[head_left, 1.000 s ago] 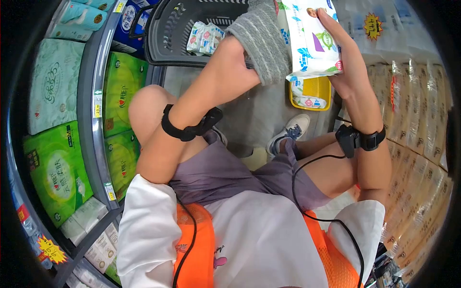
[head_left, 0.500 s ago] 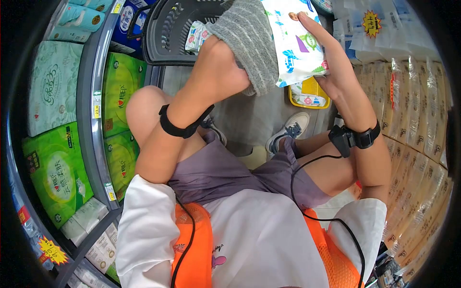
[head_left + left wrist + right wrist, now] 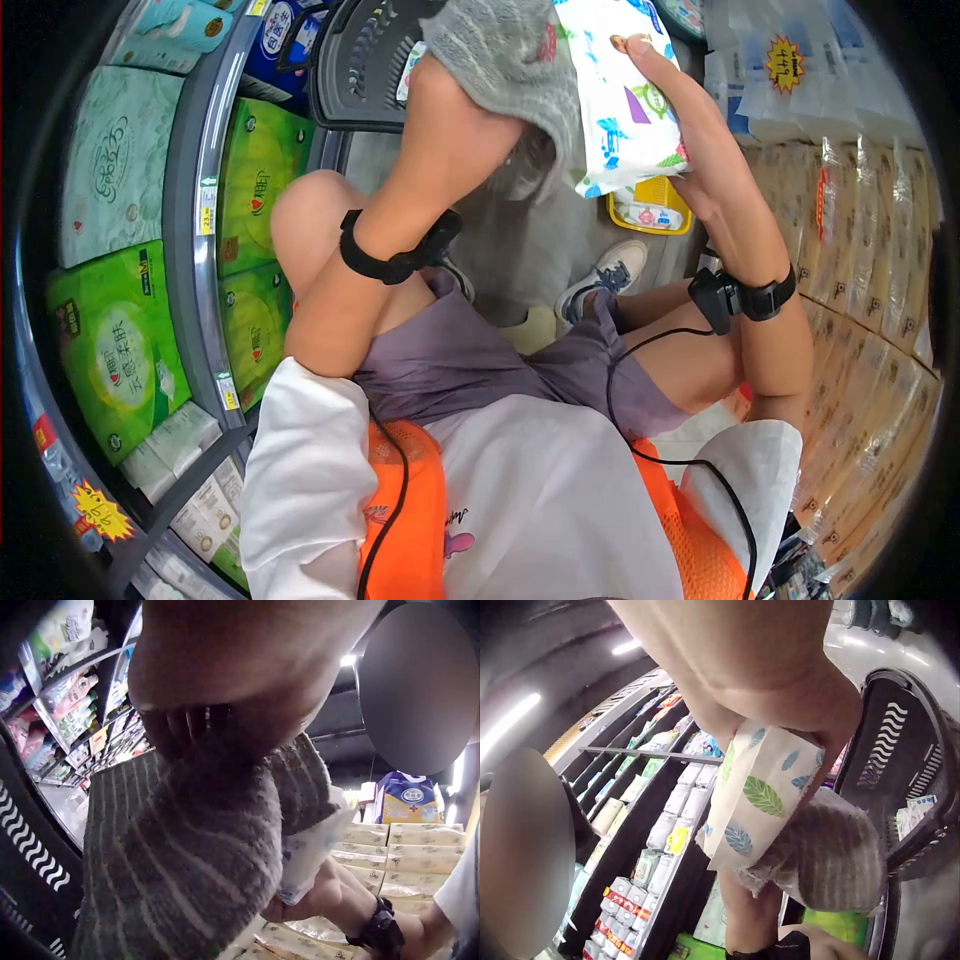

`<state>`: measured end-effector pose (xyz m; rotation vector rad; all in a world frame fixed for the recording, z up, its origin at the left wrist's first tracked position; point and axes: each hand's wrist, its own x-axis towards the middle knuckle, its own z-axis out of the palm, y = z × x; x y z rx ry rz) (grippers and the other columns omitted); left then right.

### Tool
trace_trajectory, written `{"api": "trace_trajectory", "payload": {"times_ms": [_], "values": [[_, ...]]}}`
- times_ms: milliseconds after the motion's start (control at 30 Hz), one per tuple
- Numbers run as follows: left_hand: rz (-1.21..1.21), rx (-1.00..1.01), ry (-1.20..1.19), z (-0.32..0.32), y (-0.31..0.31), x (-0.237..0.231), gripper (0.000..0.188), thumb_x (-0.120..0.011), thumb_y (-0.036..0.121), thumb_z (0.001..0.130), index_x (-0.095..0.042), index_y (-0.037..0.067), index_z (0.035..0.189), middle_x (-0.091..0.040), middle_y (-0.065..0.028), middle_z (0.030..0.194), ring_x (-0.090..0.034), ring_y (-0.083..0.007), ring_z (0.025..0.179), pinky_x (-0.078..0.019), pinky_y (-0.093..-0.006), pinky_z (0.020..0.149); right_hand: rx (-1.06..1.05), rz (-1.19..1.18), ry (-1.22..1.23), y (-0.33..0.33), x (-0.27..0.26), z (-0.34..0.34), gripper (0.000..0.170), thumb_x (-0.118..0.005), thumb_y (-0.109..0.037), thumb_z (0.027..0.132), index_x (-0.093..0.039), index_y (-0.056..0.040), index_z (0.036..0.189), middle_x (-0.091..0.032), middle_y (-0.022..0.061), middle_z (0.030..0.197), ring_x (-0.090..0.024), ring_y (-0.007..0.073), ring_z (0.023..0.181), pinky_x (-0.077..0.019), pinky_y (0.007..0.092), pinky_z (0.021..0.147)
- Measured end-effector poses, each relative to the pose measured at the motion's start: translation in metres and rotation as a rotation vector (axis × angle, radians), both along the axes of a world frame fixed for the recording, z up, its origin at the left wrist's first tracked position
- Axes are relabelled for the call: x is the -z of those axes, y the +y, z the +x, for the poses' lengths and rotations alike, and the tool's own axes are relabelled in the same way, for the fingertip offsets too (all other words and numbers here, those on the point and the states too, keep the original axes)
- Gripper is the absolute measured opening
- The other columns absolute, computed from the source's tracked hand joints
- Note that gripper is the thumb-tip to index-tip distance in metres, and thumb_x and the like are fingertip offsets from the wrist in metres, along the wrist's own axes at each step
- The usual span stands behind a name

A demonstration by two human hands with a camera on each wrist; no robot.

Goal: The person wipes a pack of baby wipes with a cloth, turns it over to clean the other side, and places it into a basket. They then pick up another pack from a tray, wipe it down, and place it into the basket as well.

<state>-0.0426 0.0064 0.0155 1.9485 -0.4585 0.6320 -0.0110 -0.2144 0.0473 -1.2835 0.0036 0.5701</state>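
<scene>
My left hand [image 3: 462, 125] grips a grey striped cloth [image 3: 505, 55], which hangs in loose folds against the near side of a wipes pack. In the left wrist view the cloth [image 3: 180, 847] bunches under the curled fingers. The soft white wipes pack [image 3: 615, 125] is held by my right hand [image 3: 705, 135], its thumb lying across the printed front. From the right wrist, the pack [image 3: 757, 799] shows blue and green leaf prints, with the cloth [image 3: 832, 851] beside its lower edge.
A black shopping basket [image 3: 340, 110] with a few small packs stands ahead on the left. Below the held pack is a yellow basket [image 3: 683, 205] containing wipes. Shelves of green tissue packs [image 3: 120, 350] line the left; wrapped brown bundles [image 3: 860, 250] are stacked on the right.
Both hands, with the cloth and the wipes pack, have shifted a little to the left. The cloth has turned and now hangs in looser folds beside the pack.
</scene>
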Motion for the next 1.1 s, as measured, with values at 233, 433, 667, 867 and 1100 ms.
{"api": "trace_trajectory", "payload": {"times_ms": [233, 433, 667, 867, 1100], "values": [[-0.271, -0.111, 0.158, 0.006, 0.012, -0.007, 0.026, -0.056, -0.01, 0.091, -0.066, -0.005, 0.115, -0.072, -0.0088, 0.109, -0.068, -0.0182, 0.1, -0.0532, -0.0306, 0.089, -0.11, -0.087, -0.089, 0.014, -0.011, -0.019, 0.054, -0.069, -0.041, 0.099, -0.061, 0.003, 0.128, -0.071, 0.0099, 0.115, -0.072, 0.0131, 0.097, -0.0578, 0.0284, 0.084], [-0.817, -0.01, 0.297, 0.01, 0.019, 0.003, 0.025, -0.063, 0.0, 0.095, -0.066, -0.003, 0.12, -0.072, -0.0084, 0.115, -0.069, -0.0183, 0.103, -0.0535, -0.0316, 0.09, -0.109, -0.102, -0.123, 0.015, -0.012, -0.019, 0.054, -0.071, -0.04, 0.097, -0.061, 0.003, 0.127, -0.071, 0.0108, 0.114, -0.072, 0.0133, 0.097, -0.058, 0.0285, 0.084], [-0.862, 0.093, 0.259, 0.018, 0.047, -0.011, 0.029, -0.062, 0.003, 0.097, -0.064, -0.002, 0.125, -0.07, -0.0094, 0.121, -0.067, -0.0181, 0.109, -0.0523, -0.0315, 0.094, -0.157, -0.341, -0.463, 0.001, -0.018, -0.014, 0.053, -0.08, -0.035, 0.09, -0.061, 0.0024, 0.123, -0.073, 0.0104, 0.105, -0.072, 0.0128, 0.09, -0.0568, 0.027, 0.078], [-0.142, 0.226, 0.469, 0.004, 0.033, -0.007, 0.032, -0.068, 0.008, 0.096, -0.065, 0.0, 0.128, -0.072, -0.0072, 0.119, -0.066, -0.0127, 0.106, -0.0521, -0.0299, 0.094, -0.244, -0.54, -0.586, 0.001, -0.02, -0.018, 0.05, -0.087, -0.032, 0.082, -0.065, -0.0007, 0.115, -0.074, 0.0084, 0.094, -0.067, 0.0099, 0.081, -0.0533, 0.0279, 0.072], [-0.061, 0.302, 0.337, 0.008, 0.038, 0.0, 0.042, -0.07, 0.009, 0.094, -0.062, -0.002, 0.134, -0.072, -0.0089, 0.123, -0.065, -0.0148, 0.111, -0.0509, -0.0313, 0.098, -0.459, -0.634, -0.681, -0.013, -0.027, -0.008, 0.052, -0.088, -0.032, 0.081, -0.064, -0.0001, 0.115, -0.073, 0.0102, 0.09, -0.067, 0.0132, 0.079, -0.053, 0.0301, 0.073]]}}
